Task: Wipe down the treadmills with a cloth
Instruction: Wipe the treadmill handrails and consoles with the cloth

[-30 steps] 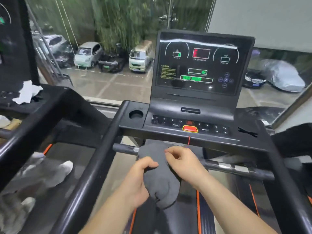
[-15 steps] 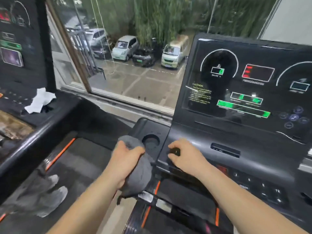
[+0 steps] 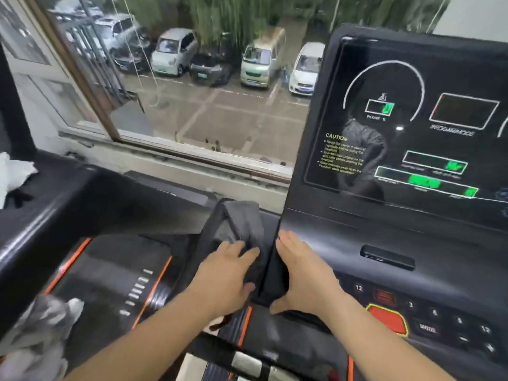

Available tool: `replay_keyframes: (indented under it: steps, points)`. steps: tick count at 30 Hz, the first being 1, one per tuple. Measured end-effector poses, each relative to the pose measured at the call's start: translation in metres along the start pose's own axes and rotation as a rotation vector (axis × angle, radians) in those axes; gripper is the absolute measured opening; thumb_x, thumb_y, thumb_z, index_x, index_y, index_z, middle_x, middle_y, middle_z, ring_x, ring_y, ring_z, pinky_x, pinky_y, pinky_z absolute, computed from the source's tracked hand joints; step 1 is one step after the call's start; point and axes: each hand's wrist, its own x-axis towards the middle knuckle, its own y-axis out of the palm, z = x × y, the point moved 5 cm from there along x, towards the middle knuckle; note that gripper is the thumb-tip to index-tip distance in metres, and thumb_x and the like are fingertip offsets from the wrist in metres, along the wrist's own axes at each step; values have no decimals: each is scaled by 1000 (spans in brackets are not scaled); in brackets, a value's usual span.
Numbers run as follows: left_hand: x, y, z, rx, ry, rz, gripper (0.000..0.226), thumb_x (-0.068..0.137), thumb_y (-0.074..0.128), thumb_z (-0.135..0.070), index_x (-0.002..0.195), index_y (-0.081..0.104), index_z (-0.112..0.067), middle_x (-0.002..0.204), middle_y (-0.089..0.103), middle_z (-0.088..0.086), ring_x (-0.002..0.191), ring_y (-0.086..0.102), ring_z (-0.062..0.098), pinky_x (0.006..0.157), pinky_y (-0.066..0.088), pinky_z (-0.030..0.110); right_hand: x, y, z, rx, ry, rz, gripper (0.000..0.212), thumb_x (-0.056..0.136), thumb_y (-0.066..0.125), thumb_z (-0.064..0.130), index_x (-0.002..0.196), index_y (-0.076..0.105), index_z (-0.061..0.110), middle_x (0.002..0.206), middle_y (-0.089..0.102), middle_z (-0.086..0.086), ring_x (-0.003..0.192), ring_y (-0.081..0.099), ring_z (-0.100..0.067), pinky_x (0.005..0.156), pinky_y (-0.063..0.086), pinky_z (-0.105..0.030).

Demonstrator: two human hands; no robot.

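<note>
A grey cloth [image 3: 239, 224] lies spread over the left end of the black treadmill console [image 3: 384, 243]. My left hand [image 3: 225, 276] presses flat on the cloth with fingers straight. My right hand [image 3: 305, 273] rests flat on the console just right of the cloth, fingers straight, thumb spread at the console's lower edge. The lit display panel [image 3: 412, 119] stands upright behind my right hand. Below it sit the red stop button [image 3: 387, 318] and number keys.
A neighbouring treadmill's black console [image 3: 55, 193] sits at the left with a white crumpled tissue [image 3: 13, 174] on it. A window [image 3: 192, 92] ahead looks onto parked cars. The orange-trimmed belt deck [image 3: 110, 284] lies below, with a pale blurred object [image 3: 35, 334] at lower left.
The view has moved closer and left. My left hand carried the cloth up onto the console's left end and flattened on it. My right hand shifted left beside the cloth.
</note>
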Motion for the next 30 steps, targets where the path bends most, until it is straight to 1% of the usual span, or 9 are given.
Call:
replay_keyframes:
  steps: [2,6,12,15,18,21,23,27,30]
  points:
    - [6,1,2,130,225,-47,63,89,54,-55,148,50,-31,150,54,0,135,49,30,113,41,50,4,3,1,-34,4,8,161,43,79,83,163,-2,14,171,-4,3,157,-3,-17,127,8,-30]
    - [15,-1,24,64,375,216,85,92,45,-68,161,25,-22,164,35,2,151,31,19,129,6,38,5,-3,6,-10,35,33,156,45,69,93,164,-3,22,171,-6,12,157,-5,-12,128,13,-34]
    - [31,9,24,284,487,10,69,89,46,-63,130,63,-10,128,64,10,114,62,29,107,41,43,4,-32,14,6,61,8,133,54,82,76,162,21,27,166,12,19,152,19,-3,115,33,-27]
    - [42,8,4,183,269,-76,43,93,42,-52,104,63,-16,101,63,5,93,62,28,85,48,40,6,-34,16,-12,68,7,130,54,84,74,160,26,25,165,16,16,151,20,-3,115,33,-25]
    - [56,6,-9,-32,-192,-77,39,101,39,-49,105,58,-16,105,67,7,98,66,30,76,46,39,4,-33,16,-28,49,41,132,59,82,74,163,18,24,167,10,16,153,8,0,119,23,-23]
    - [69,7,-1,-519,-644,-1,53,104,34,-49,123,62,-8,121,68,15,111,64,39,87,48,41,4,-30,16,23,110,45,135,53,87,71,162,19,29,165,9,22,151,16,2,117,30,-25]
    - [72,9,6,-764,-712,55,55,103,39,-52,128,63,-9,124,67,15,110,62,36,92,49,40,4,-31,16,59,142,26,134,49,91,66,160,25,31,166,10,22,151,22,-3,113,35,-27]
    - [59,8,4,-775,-297,152,25,90,66,-41,96,59,-18,95,66,-1,91,64,21,79,50,34,2,-28,16,60,141,20,132,41,92,66,155,33,36,163,14,25,148,27,-2,104,40,-24]
    - [49,8,17,-330,183,209,36,88,61,-37,118,59,-16,118,63,3,114,60,26,97,48,36,1,-27,15,66,139,22,134,43,90,70,158,31,34,164,12,25,150,22,-1,106,38,-24]
